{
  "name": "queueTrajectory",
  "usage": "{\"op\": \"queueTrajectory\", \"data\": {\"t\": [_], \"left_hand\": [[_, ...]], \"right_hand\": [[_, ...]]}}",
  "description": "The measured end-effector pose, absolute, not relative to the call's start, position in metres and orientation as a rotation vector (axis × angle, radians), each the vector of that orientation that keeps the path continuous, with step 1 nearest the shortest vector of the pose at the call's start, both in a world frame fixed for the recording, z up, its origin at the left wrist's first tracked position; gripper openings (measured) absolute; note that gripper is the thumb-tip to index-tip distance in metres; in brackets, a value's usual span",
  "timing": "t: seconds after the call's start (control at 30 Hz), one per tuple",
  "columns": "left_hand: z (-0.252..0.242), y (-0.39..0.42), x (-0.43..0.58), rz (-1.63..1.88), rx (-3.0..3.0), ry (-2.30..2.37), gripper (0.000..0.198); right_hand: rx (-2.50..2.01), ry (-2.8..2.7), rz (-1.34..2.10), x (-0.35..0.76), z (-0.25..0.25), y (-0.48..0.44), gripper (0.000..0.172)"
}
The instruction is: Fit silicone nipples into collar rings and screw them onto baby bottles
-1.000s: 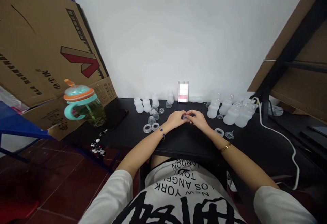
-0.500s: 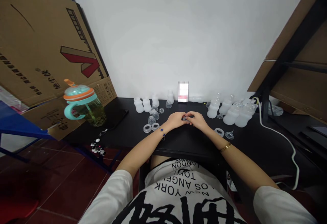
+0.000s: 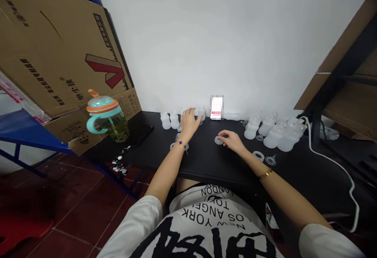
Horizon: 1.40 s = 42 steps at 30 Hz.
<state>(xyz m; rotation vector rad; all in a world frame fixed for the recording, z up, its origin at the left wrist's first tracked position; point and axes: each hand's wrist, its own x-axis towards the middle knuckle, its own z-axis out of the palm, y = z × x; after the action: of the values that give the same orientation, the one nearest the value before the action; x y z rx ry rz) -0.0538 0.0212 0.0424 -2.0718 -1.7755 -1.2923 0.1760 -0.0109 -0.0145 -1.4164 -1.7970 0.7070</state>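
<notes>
Translucent ring [image 3: 218, 140] is in the right hand [image 3: 234, 141], left hand [image 3: 190, 124] near bottles [image 3: 174, 121].

Extends the left hand [image 3: 190, 125] with the fingers apart, near the small white bottles [image 3: 165, 121] by the wall [image 3: 182, 46]; cannot be told if touching any. Holds with the fingertips of the right hand [image 3: 233, 142] a translucent round part [image 3: 218, 140], low over the black table [image 3: 203, 161]. Has, to the right of it, a pale ring [image 3: 258, 156] just beside a clear nipple [image 3: 270, 160], and behind these a group of bottles with clear tops [image 3: 275, 138].
</notes>
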Motion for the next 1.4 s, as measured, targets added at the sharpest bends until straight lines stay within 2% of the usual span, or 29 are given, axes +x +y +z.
{"op": "queueTrajectory", "data": {"t": [0.23,0.43,0.67,0.87,1.0,1.17,1.27,1.4], "left_hand": [[0.044,0.035,-0.087,-1.137,-1.681,-2.118,0.049],[0.042,0.039,-0.11,-1.138,-1.463,-2.27,0.037],[0.04,0.038,-0.12,-1.267,-1.445,-2.198,0.017],[0.047,0.034,-0.118,-1.354,-1.554,-2.066,0.014],[0.057,0.028,-0.112,-1.585,-1.671,-1.814,0.012],[0.062,0.026,-0.098,-2.048,-1.855,-1.53,0.016],[0.059,0.028,-0.084,-2.336,-1.988,-1.517,0.021],[0.051,0.028,-0.062,-2.536,-2.217,-1.548,0.028]], "right_hand": [[-1.421,-1.808,0.708,0.176,-0.012,-0.013,0.015],[-1.423,-1.815,0.702,0.175,-0.011,-0.013,0.014],[-1.425,-1.792,0.733,0.175,-0.013,-0.012,0.014],[-1.417,-1.812,0.717,0.176,-0.011,-0.013,0.013],[-1.419,-1.821,0.714,0.175,-0.01,-0.014,0.014],[-1.409,-1.77,0.739,0.174,-0.011,-0.013,0.015],[-1.371,-1.685,0.794,0.174,-0.011,-0.012,0.018],[-1.282,-1.588,0.941,0.173,-0.008,-0.012,0.022]]}}
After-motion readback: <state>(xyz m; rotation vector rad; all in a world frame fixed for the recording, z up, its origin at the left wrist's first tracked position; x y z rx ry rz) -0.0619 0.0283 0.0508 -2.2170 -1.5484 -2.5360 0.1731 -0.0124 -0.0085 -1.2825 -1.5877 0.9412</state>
